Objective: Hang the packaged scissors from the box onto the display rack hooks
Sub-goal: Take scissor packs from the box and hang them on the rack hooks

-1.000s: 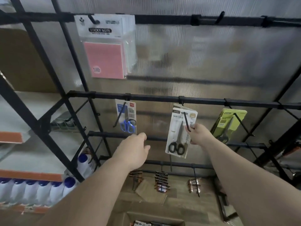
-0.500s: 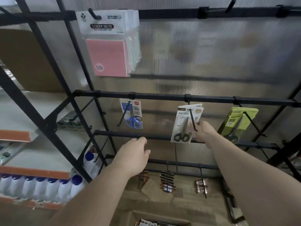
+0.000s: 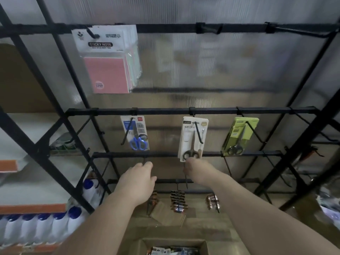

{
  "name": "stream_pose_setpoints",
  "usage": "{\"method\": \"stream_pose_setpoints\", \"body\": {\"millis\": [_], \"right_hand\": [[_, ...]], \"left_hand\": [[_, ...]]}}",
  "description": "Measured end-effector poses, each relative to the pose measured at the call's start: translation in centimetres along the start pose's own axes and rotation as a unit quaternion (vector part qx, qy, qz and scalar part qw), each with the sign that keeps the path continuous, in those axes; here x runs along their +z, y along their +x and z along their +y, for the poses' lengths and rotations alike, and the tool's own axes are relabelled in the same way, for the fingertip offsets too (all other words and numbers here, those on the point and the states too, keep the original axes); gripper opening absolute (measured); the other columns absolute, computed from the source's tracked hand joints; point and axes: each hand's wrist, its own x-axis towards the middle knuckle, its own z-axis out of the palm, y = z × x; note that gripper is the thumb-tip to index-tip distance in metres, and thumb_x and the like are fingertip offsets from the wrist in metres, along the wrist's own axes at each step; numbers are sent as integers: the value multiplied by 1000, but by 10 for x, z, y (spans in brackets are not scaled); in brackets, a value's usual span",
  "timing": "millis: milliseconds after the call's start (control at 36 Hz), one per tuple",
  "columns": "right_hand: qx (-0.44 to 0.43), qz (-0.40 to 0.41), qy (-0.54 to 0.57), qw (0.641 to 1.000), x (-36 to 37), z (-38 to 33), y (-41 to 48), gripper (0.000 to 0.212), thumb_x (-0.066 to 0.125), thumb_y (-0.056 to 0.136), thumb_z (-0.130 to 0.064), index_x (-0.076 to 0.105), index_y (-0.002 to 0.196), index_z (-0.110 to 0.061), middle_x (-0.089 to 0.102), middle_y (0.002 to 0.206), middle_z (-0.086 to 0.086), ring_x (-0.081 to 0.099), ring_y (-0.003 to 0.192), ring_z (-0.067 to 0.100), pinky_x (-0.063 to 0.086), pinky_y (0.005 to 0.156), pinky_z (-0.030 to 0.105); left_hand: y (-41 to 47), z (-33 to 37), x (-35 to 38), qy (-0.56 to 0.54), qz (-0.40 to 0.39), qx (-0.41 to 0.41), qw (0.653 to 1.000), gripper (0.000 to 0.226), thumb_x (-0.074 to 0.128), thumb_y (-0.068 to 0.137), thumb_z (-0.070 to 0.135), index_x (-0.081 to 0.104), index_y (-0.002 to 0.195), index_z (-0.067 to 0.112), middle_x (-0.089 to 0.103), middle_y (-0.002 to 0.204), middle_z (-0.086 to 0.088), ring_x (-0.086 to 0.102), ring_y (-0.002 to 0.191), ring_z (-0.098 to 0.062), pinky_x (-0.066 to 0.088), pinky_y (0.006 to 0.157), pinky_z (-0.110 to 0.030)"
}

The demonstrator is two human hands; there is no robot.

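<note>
Right hand (image 3: 196, 169) sat directly under the white scissors pack (image 3: 192, 133), fingers curled up at its bottom edge. Touching it for sure; pinch vs. plain contact couldn't be told, the back of the hand hid the fingertips. Pack was already threaded on the middle hook (image 3: 198, 132) of the rack's middle rail (image 3: 165, 111), hanging slightly tilted.

Left hand (image 3: 139, 178) hovered just below the lower rail (image 3: 119, 154), fingers loosely curled, nothing in it.

Read: hang step for this pack basically done, hand at the let-go/straighten stage. Next move probably means releasing, checking the pack sits back on the hook, then reaching down to the box (image 3: 173, 241) at the bottom edge, where more packs showed.

Neighbours on the same rail: blue-handled scissors (image 3: 136, 134) to the left, green packs (image 3: 239, 137) to the right. Upper rail carried pink sticky notes (image 3: 108, 70) plus bare hooks.

Surroundings: black tube rack against a translucent ribbed panel (image 3: 230, 67). Small dark packs (image 3: 177, 200) hung on the lowest hooks. Orange-edged shelf (image 3: 31, 207) off to the left, with blue-capped white bottles (image 3: 36, 230) below it. Box sat on a brown floor (image 3: 207, 229).
</note>
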Motion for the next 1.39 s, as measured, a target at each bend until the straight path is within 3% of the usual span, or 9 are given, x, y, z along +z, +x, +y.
{"method": "stream_pose_setpoints", "body": {"millis": [111,250,528,806,944,1028,1167,1278,1389], "right_hand": [[-10,-8,-20,1000,9,-6,-17,46,50,100,-35,43,141,-15,52,139,13,52,124,31,47,97,39],[-13,13,-16,1000,13,-17,-42,40,52,99,-34,47,134,-14,55,125,12,54,115,32,41,81,32],[18,11,-49,999,10,-35,-81,52,49,100,-42,40,145,-18,48,138,12,48,126,32,46,101,42],[16,-16,-75,997,36,-50,-93,45,50,99,-43,46,133,-13,53,128,12,50,120,33,47,96,44],[-8,-34,-91,995,56,-51,-87,50,48,101,-40,41,142,-12,49,139,14,44,128,33,43,103,44],[-6,-38,-94,995,67,-47,-80,52,49,100,-39,40,144,-12,48,141,13,43,130,34,42,104,45],[-21,-10,-88,996,88,-29,-58,38,50,101,-34,47,131,-11,58,120,13,55,115,33,43,82,34],[-40,23,-88,995,124,-14,-29,46,49,101,-34,42,141,-13,53,131,13,50,122,33,45,95,40],[-59,39,-94,993,178,11,2,46,48,101,-40,45,139,-15,54,127,13,52,118,34,46,94,41]], "left_hand": [[-11,-6,-5,20,-9,17,1000,43,46,104,37,43,143,21,54,135,-2,55,119,-21,50,99,-39],[-20,-16,-8,35,-11,29,999,44,46,103,39,43,143,21,53,135,-2,53,121,-22,49,100,-39],[-29,-37,-14,13,-13,60,998,42,46,103,38,44,141,21,53,136,-4,52,122,-24,47,100,-39],[-31,-55,3,4,-34,59,998,40,47,103,38,45,139,20,54,133,-4,53,119,-24,48,98,-40],[-34,-61,19,16,-46,47,998,39,46,103,37,45,138,20,54,134,-6,52,120,-26,48,97,-41],[-31,-67,31,22,-48,38,998,39,46,103,38,46,137,19,53,133,-7,51,119,-28,47,98,-43],[-15,-71,64,17,-25,31,999,37,46,103,38,47,134,18,54,130,-8,52,118,-30,47,98,-45],[-2,-77,119,13,-11,37,999,40,46,103,38,47,137,17,53,132,-10,52,119,-31,48,98,-46],[10,-87,190,20,-8,41,999,43,46,103,38,45,140,16,53,135,-12,51,122,-33,46,100,-47]]}}
